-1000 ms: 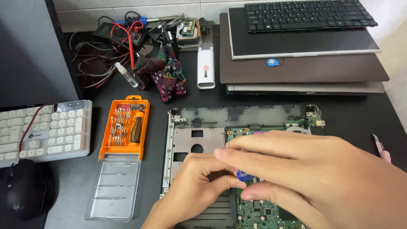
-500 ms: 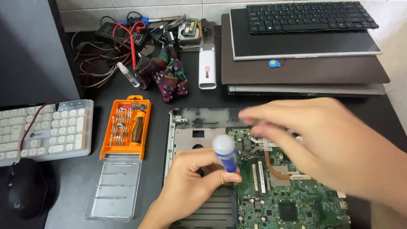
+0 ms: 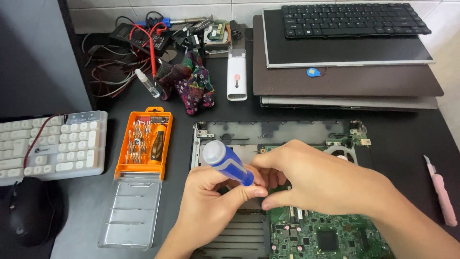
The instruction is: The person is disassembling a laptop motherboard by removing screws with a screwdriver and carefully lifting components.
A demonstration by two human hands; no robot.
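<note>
Mid screw work on the open laptop chassis (image 3: pixel 268 132). My left hand (image 3: pixel 211 201) is clenched round the blue screwdriver (image 3: pixel 227 163), handle tilted up and left, tip hidden under my fingers. My right hand (image 3: pixel 326 182) is curled at the shaft just above the green motherboard (image 3: pixel 326 235), pinching there; whether it holds a screw I cannot tell. Orange bit kit (image 3: pixel 143 144) sits left of the chassis. Next, I judge: tip seated square, steady downward pressure, then turn.

Orange bit set (image 3: pixel 143 143), white keyboard (image 3: pixel 50 144)
</note>
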